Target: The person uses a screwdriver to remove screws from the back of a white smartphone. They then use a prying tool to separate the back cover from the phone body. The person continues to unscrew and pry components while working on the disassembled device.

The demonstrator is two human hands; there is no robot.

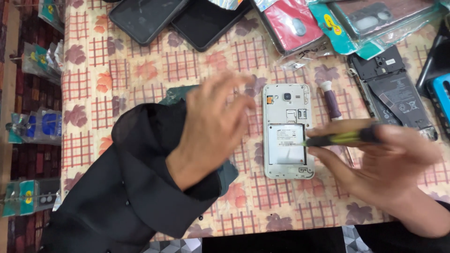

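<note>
Fingers of the right hand (389, 164) pinch a screwdriver (342, 137), tip touching the opened phone (287, 131) lying lengthwise near-to-far just left; left hand (213, 124) hovers spread.

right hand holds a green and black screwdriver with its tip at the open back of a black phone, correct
Not quite: the phone is white, not black, as the head view shows. The right hand does hold the green and black screwdriver with its tip at the phone's open back.
</note>
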